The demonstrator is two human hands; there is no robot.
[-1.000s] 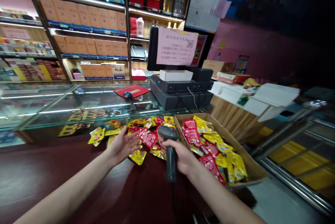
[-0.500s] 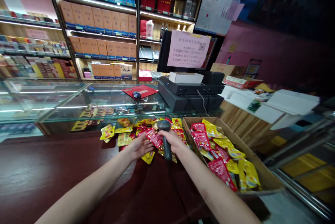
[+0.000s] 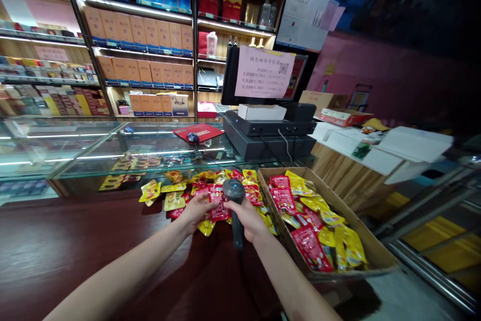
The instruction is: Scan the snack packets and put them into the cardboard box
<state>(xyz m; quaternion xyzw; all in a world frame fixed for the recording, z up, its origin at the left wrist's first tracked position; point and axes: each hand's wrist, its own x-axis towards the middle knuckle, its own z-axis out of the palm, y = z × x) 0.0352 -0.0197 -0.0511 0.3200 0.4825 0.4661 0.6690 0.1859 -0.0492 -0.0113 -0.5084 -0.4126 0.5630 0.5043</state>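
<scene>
My right hand (image 3: 248, 218) is wrapped round a dark grey barcode scanner (image 3: 233, 193), its head up and its handle pointing down toward me. My left hand (image 3: 200, 211) pinches a red snack packet (image 3: 218, 207) by its left side, just left of the scanner. The thumb of my right hand comes close to the packet's right edge; whether it touches, I cannot tell. Behind and around both hands lies a loose pile of yellow and red snack packets (image 3: 175, 201) on the dark wooden counter (image 3: 93, 241).
On the right stands an open cardboard box (image 3: 376, 256) filled with more packets. A glass display counter (image 3: 150, 145) runs behind, carrying a monitor (image 3: 229, 75), a black cash drawer (image 3: 263, 143) and a mouse (image 3: 193, 137) on a red mat. A cable trails from the scanner.
My left hand has gone from open fingers to a grip on the red packet, which now stands more upright. The scanner has come slightly lower and nearer to me.
</scene>
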